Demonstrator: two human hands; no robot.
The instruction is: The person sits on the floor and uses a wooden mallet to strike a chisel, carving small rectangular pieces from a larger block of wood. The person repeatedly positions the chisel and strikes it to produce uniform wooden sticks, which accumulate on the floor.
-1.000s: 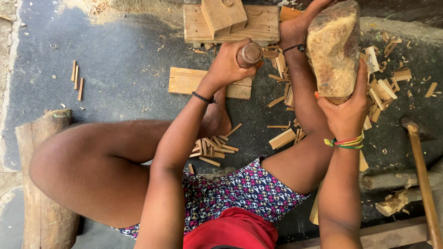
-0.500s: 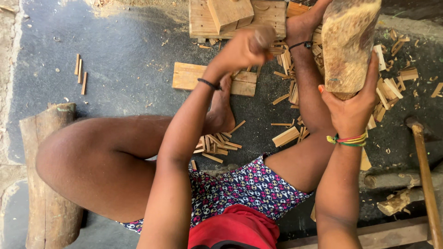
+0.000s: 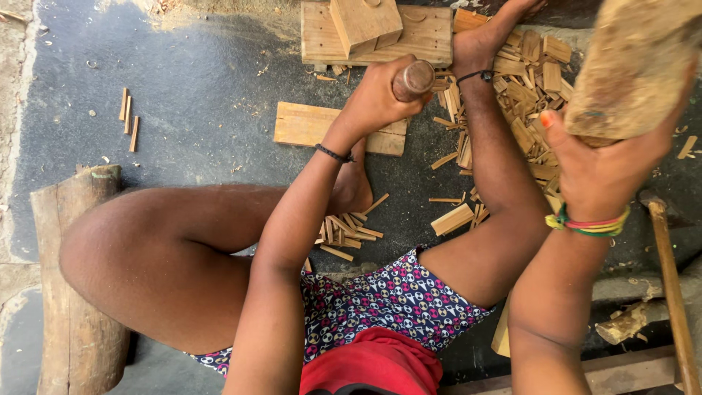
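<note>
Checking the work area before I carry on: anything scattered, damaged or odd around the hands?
Split wood pieces lie strewn in a loose heap on the ground right of the left hand, and the wooden block in the right hand looks rough and worn.

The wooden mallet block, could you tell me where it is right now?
Head view, top right: the wooden mallet block is raised in the right hand, above the pile of wood chips.

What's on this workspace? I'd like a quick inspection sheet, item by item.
Surface: dark grey ground, dusty.
Job's things: round-topped wooden tool handle; big rough wooden block raised.
Clutter: pale wood chips; flat plank; small sticks.
Fingers: left hand closed round the handle; right hand grips the block.
Cables: nothing seen.
Surroundings: log at left; long wooden handle at right.
</note>
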